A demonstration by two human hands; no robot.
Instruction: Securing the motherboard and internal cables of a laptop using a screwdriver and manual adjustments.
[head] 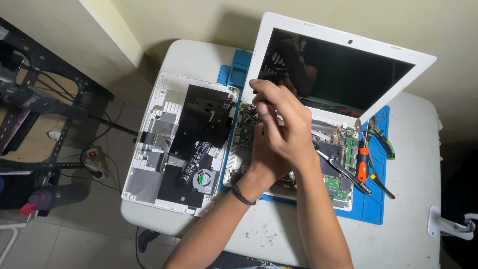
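We work over the opened laptop base (pixel 298 164), which lies on a blue mat (pixel 371 206) on the white table (pixel 413 179); all places below are given from this base. Nearest us, our left hand (pixel 264 159) rests on the base's front half, wrist band visible, its fingers hidden under the right hand, so we cannot tell how they are set. Our right hand (pixel 281 122) lies over it, fingers curled and pinched at the rear left corner of the base, on what looks like a thin dark tool; the tip is hidden. Judgement: the bare green board (pixel 343 187) is stiff but fragile, with thin cables; better held by the white plastic rim, never the components. On the base's right half lies a black tool, and just right of it an orange-handled screwdriver (pixel 362 164) and green-handled pliers (pixel 383 142). Left of the base lies the removed white cover (pixel 174 144), light rigid plastic with black film and a small fan. Behind the base rises the glossy dark screen (pixel 338 69), hinged, white-framed.
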